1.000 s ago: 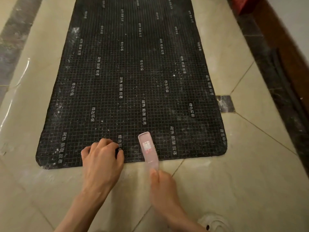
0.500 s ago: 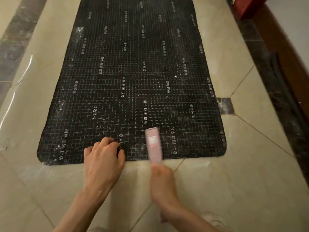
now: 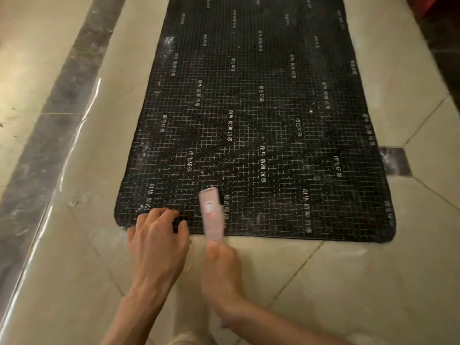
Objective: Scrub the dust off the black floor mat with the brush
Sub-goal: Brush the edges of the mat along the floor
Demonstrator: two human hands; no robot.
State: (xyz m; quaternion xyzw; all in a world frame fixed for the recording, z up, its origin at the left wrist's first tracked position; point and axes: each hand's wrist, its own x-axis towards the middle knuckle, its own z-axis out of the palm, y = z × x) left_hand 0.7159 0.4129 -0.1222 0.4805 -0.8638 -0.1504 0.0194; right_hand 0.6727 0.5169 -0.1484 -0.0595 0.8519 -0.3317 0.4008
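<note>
Head view: the black floor mat (image 3: 261,125) lies flat on a beige tiled floor (image 3: 348,282) and runs away from the person toward the top of the picture. Its surface carries a fine white grid and short columns of white printed characters. Pale dust speckles the mat, thickest along its left edge, at its near left corner and across its near right part. The near edge of the mat lies just beyond both hands.

The left hand (image 3: 155,241) rests at the mat's near left corner, fingertips curled down onto the mat, palm over the tile; it pins the mat and grasps nothing. The right hand (image 3: 221,267) is just off the mat's near edge, fingers wrapped round the handle of the brush (image 3: 211,211), thumb on top. The pink brush reaches forward over the near edge onto the mat, beside the left hand; it is blurred.

Left of the mat a dark marble strip (image 3: 57,115) runs through the tile, with glare beside it. Right of the mat a small dark tile inset (image 3: 395,161) touches the mat's edge, and a dark border fills the far right corner.
</note>
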